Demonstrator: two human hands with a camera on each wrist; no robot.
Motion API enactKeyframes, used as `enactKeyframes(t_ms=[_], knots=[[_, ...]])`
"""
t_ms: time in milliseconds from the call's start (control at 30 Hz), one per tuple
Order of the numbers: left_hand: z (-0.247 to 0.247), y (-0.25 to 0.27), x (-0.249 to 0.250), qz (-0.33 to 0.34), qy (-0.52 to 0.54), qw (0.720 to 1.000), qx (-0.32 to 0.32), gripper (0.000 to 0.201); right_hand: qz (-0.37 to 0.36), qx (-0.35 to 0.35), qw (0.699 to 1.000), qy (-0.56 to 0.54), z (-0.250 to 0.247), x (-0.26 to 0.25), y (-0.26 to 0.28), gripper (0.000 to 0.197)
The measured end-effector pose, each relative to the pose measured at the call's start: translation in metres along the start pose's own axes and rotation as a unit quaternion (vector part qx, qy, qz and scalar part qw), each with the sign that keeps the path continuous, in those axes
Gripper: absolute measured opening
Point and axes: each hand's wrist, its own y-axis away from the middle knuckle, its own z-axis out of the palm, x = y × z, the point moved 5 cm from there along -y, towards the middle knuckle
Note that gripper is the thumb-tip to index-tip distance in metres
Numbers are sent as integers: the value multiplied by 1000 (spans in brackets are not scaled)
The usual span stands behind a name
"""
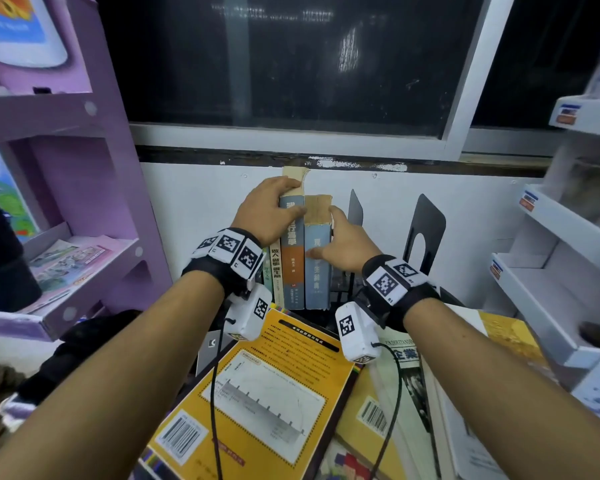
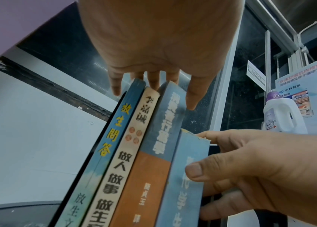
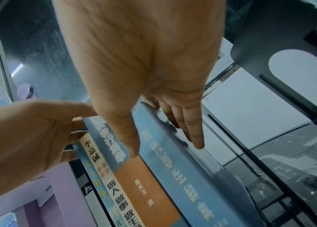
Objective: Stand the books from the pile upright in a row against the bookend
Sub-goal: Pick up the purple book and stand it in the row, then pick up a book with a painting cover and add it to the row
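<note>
**Four books stand; the pile waits at six o'clock**

The row [image 1: 293, 251] of four books stands upright at the middle of the head view, long axes vertical, spines facing the person. The rightmost, a worn blue book [image 1: 317, 258], is touched by the right hand [image 1: 340, 244], thumb across its spine and straight fingers flat along its right cover. The left hand [image 1: 267, 211] cups the row from ten o'clock, fingers curled over the top of the blue-and-orange book [image 1: 292, 244], thumb on its spine. Both hands thus press the row between them; neither is free.

Two black bookends show at two o'clock from the row: a thin one [image 1: 355, 207] just beside the worn book and a larger one [image 1: 426, 230] further right. Whether the row touches either, I cannot tell.

The pile lies flat on the tabletop at six o'clock, below the wrists, the yellow book [image 1: 267, 386] topmost. The right hand seems nearer the pile's right part; the next book probably needs turning upright.
</note>
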Motion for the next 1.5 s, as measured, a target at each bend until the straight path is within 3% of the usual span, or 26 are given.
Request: enactKeyframes(t_ms=[200,367,700,1000,1067,1133,1167,1267,1400,1500], knots=[[-7,17,18,12,-53,998,22,40,6,-23,1000,6,-20,-3,25,88],[0,38,47,38,-35,998,25,35,1,-47,998,28,-47,4,53,74],[49,66,107,25,1,994,-109,47,108,-38,990,82,-124,71,118,59],[121,92,129,-81,75,954,-279,65,216,-64,964,141,-153,123,169,76],[136,98,127,-111,68,939,-320,57,233,-74,960,136,-154,133,175,81],[146,104,126,-129,51,922,-360,32,245,-88,958,116,-153,143,180,85],[151,106,124,-138,34,915,-378,37,249,-93,958,107,-152,146,183,86],[161,108,120,-140,-24,904,-402,82,260,-101,954,107,-150,155,186,86],[201,102,97,-134,-7,889,-438,127,274,-121,951,80,-146,174,185,84],[220,99,87,-146,40,880,-450,111,267,-133,954,24,-140,176,185,67]])
